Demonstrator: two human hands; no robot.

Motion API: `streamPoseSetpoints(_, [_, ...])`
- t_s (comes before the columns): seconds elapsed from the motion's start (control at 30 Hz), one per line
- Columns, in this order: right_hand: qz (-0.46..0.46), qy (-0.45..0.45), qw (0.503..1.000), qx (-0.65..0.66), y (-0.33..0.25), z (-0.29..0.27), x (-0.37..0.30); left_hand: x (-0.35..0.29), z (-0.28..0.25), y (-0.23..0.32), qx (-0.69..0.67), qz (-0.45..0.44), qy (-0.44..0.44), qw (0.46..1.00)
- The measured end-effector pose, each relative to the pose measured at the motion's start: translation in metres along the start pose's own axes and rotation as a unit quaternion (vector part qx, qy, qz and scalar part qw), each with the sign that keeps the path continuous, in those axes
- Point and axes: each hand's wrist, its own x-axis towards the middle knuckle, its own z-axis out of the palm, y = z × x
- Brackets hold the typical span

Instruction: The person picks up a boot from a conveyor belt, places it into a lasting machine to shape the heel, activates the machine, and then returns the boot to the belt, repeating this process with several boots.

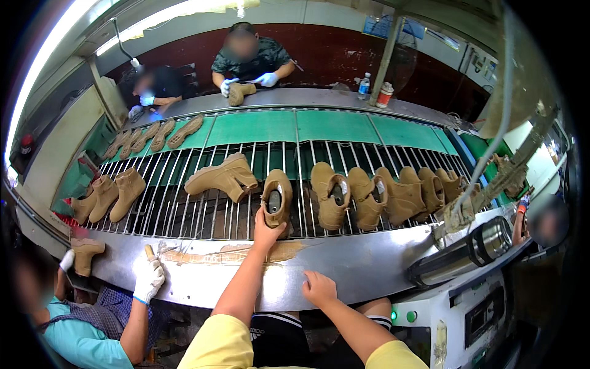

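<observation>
My left hand (268, 227) is closed on the near end of a tan boot (277, 187), whose opening faces up and shows a dark inside. The boot is at the near edge of the metal rod rack (212, 215). Over the front metal ledge (350, 264), my right hand (319, 288) is loosely curled, with nothing visible in it. Left of the held boot, another tan boot (224, 176) lies on its side across the rods. To the right, a tan boot (330, 195) begins a row of several more along the rack.
Several tan soles (185, 132) lie on the green belt (252, 127). Three boots (128, 194) stand at the rack's left. A steel thermos (461, 252) lies on the ledge at right. Beside me, a co-worker's gloved hand (148, 278) holds a brush-like tool; across the rack, another co-worker handles a boot (240, 93).
</observation>
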Motion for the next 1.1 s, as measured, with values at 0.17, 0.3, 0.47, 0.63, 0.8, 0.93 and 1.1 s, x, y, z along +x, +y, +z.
streamPoseSetpoints(0.17, [0.006,-0.002,1.0,0.005,0.0,0.003,0.002,0.032,-0.083,-0.033,0.256,-0.118,-0.048,0.958])
streamPoseSetpoints(0.3, [0.003,-0.01,1.0,-0.009,-0.006,0.002,0.006,0.093,-0.101,-0.05,0.467,-0.194,0.002,0.862])
streamPoseSetpoints(0.47, [0.004,-0.014,1.0,-0.012,0.009,0.017,0.0,0.134,-0.082,-0.061,0.514,-0.224,-0.08,0.825])
streamPoseSetpoints(0.63, [-0.008,-0.012,1.0,-0.014,0.007,0.019,0.001,0.164,-0.119,-0.076,0.504,-0.126,-0.016,0.854])
streamPoseSetpoints(0.8, [0.01,-0.008,1.0,-0.008,-0.002,0.015,-0.001,0.191,-0.233,0.046,0.424,-0.045,-0.124,0.896])
streamPoseSetpoints(0.93, [0.149,-0.1,0.97,0.163,-0.013,0.005,0.003,0.094,-0.228,0.242,0.216,-0.172,-0.237,0.931])
streamPoseSetpoints(1.1, [0.232,-0.446,0.414,0.759,-0.139,-0.103,-0.028,-0.023,-0.228,0.345,0.182,-0.155,-0.382,0.893])
